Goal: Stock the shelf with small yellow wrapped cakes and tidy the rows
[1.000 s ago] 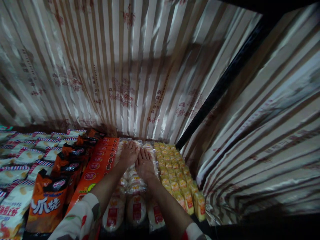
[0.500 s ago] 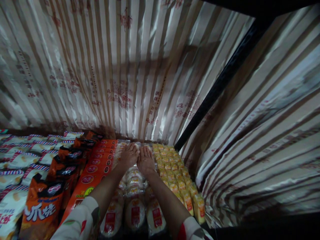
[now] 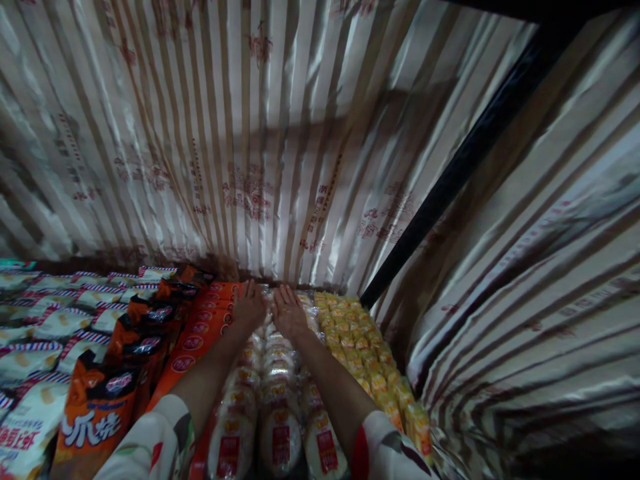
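Rows of round, pale cakes in clear wrappers with red labels [image 3: 281, 437] run away from me, standing on edge. At their far end, my left hand [image 3: 250, 308] lies flat with fingers stretched out, over the leftmost row beside the orange printed packs [image 3: 193, 342]. My right hand [image 3: 290, 312] rests open on the far part of the middle and right rows, fingers pointing at the curtain. A small gap separates the two hands. Neither one grips anything. The cakes directly under my palms are hidden.
Small yellow wrapped packs [image 3: 357, 353] fill the right side. Orange-and-black snack bags [image 3: 97, 413] and white snack bags [image 3: 35, 417] stand on the left. A striped, shiny curtain [image 3: 280, 133] hangs behind, and a dark slanted pole [image 3: 450, 173] rises at the right.
My hands have spread slightly apart, the left moving towards the orange packs. Both stay flat at the far end of the rows. The whole view has shifted a little.
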The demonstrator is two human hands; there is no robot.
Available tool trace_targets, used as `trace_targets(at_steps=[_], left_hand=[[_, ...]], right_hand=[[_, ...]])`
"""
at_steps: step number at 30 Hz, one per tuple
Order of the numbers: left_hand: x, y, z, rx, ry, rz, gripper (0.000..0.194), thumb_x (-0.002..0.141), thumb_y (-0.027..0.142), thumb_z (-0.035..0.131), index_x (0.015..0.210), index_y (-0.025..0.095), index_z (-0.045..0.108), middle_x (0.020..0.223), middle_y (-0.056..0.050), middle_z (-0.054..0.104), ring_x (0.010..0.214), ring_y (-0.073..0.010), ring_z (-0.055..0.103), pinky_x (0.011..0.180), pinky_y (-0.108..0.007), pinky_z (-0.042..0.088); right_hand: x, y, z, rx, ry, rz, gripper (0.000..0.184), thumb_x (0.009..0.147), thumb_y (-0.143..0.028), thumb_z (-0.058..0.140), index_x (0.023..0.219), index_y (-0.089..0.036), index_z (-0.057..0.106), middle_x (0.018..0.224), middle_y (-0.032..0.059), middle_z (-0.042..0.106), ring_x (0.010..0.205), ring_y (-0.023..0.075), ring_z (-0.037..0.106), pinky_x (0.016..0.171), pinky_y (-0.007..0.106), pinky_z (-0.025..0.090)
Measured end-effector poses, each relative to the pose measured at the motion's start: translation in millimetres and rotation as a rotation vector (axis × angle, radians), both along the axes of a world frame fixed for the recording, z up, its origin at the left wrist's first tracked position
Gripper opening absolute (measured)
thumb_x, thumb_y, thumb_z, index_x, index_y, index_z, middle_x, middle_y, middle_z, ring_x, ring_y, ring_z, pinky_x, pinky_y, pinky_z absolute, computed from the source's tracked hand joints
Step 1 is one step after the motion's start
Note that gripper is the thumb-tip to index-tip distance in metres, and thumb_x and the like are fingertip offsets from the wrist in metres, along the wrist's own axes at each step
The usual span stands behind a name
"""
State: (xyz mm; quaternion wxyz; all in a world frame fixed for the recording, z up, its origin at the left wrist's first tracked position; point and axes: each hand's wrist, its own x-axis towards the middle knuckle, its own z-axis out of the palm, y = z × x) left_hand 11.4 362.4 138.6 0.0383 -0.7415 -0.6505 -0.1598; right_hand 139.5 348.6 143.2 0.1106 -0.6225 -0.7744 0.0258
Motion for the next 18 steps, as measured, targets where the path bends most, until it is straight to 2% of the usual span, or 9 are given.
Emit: trace_targets(at_steps=[7,14,18], left_hand=[[-5,3,-0.9,-0.013,0.002,-0.038,0.043,0.089,0.03,0.033,0.125,0.014,0.052,0.129,-0.015,0.053,0.124,-0.0282,0.042,0.107,-0.054,0.021],[-5,-6,5.1,-0.008,0.019,-0.063,0.039,0.09,0.028,0.033,0.12,0.015,0.055,0.121,-0.013,0.059,0.117,-0.0258,0.048,0.108,-0.054,0.018],[-8,-5,-0.9,-0.003,0.031,-0.087,0.041,0.09,0.029,0.03,0.119,0.014,0.056,0.124,-0.013,0.057,0.121,-0.0266,0.045,0.109,-0.054,0.015]], right_hand=[[-9,12,0.5,-0.078,0.005,-0.012,0.057,0.093,-0.039,0.018,0.142,-0.01,0.029,0.147,0.0084,0.029,0.139,0.0213,0.013,0.112,0.04,0.007],[-11,7,-0.2,-0.033,0.002,-0.034,0.054,0.094,-0.037,0.02,0.138,-0.011,0.036,0.143,0.0083,0.037,0.137,0.0216,0.021,0.112,0.039,0.006],[-12,5,-1.4,-0.019,-0.007,-0.043,0.053,0.094,-0.037,0.021,0.138,-0.012,0.038,0.142,0.0077,0.039,0.136,0.021,0.023,0.112,0.039,0.006]])
